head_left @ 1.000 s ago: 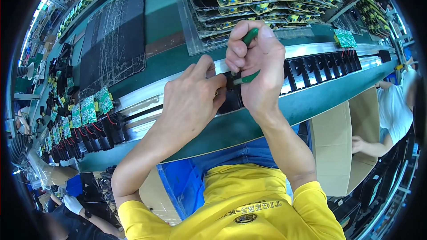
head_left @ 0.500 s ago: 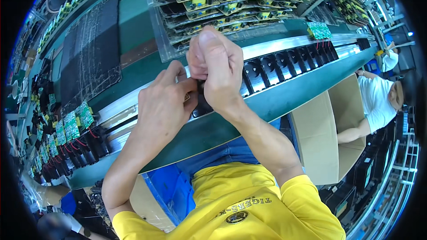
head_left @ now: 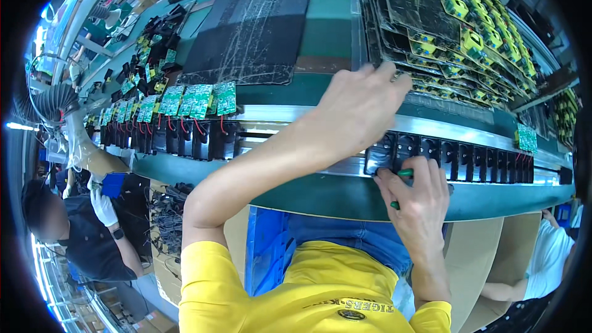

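My right hand (head_left: 422,197) is closed around a green-handled tool (head_left: 394,205), whose working end is hidden. Its fingertips are at the front edge of a black plastic housing (head_left: 379,155), the leftmost of a row set in a metal rail (head_left: 277,114). My left hand (head_left: 365,105) is raised above the rail, its fingers beside the stack of yellow-and-green circuit boards (head_left: 425,43) on dark sheets. Those fingers are blurred, and whether they hold anything is unclear. To the left, green circuit boards (head_left: 197,100) with red wires stand on more black housings (head_left: 203,142).
A scuffed black mat (head_left: 253,31) lies on the green bench (head_left: 333,18). Loose boards and dark parts pile up at the far left. Cardboard boxes (head_left: 472,253) and a blue bin (head_left: 268,246) stand below the front edge. A gloved co-worker (head_left: 80,228) is at the left, another person at the right.
My hands, together at one housing before, are now apart. The left has moved up to the board stack; the right is low at the housing with the green-handled tool showing. The view has swung left.
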Tool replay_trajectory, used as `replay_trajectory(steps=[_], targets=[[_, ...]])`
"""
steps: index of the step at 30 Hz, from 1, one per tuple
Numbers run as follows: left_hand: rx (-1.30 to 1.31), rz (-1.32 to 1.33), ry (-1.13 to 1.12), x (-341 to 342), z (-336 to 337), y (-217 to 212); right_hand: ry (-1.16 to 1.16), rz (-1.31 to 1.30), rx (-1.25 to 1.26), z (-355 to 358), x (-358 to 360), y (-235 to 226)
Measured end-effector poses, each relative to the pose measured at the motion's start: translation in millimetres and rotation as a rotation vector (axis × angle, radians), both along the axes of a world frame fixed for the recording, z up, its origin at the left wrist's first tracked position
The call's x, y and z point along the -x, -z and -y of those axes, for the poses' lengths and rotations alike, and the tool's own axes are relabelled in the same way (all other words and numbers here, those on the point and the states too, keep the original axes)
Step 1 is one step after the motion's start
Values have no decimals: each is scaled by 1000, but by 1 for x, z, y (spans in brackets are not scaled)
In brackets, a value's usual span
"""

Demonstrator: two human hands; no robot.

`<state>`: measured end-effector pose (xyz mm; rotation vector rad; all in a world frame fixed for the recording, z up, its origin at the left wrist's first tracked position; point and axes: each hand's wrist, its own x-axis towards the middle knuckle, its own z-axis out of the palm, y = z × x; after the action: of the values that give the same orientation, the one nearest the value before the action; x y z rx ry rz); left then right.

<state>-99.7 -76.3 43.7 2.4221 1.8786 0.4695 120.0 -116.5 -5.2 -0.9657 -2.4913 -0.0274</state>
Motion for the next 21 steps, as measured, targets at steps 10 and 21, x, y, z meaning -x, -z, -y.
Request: replay_trajectory(steps=[10, 21], targets=[[-259, 14, 105, 28, 60, 57, -60, -185, 166, 10, -6, -21], [-52, -373, -31, 137, 140, 6, -192, -225, 201, 4, -22, -21]])
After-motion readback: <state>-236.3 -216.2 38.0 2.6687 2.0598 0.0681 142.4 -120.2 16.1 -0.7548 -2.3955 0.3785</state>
